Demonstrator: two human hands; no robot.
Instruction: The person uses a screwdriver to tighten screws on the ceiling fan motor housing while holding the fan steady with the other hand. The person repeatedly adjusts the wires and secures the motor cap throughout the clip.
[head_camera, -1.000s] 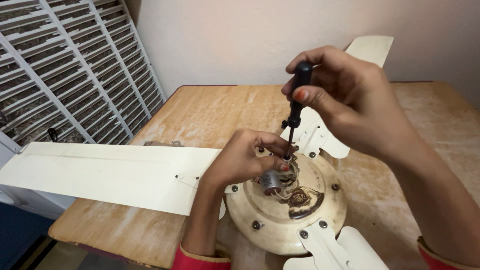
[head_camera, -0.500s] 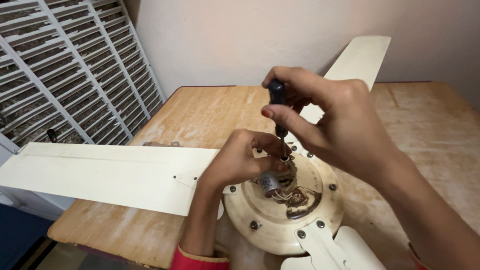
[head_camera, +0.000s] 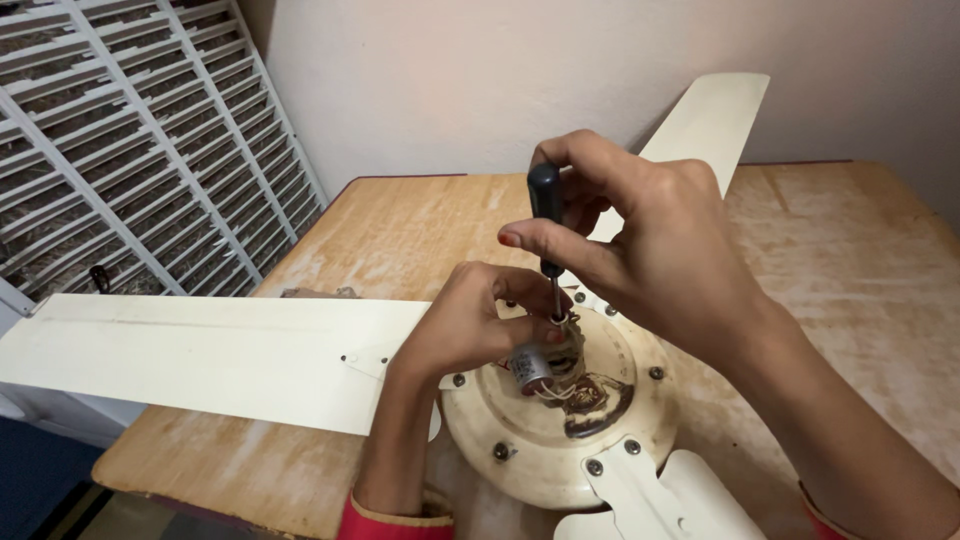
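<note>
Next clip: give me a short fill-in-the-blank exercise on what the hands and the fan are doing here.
1. The right hand holds a black-handled ____ upright, tip down at the fan's hub.
2. The left hand pinches a small silver ____-shaped part beside the screwdriver's tip.
3. The cream ceiling fan lies on a ____ table.
4. Its longest visible blade points toward the picture's ____ edge.

Missing words: screwdriver; cylinder; wooden; left
</note>
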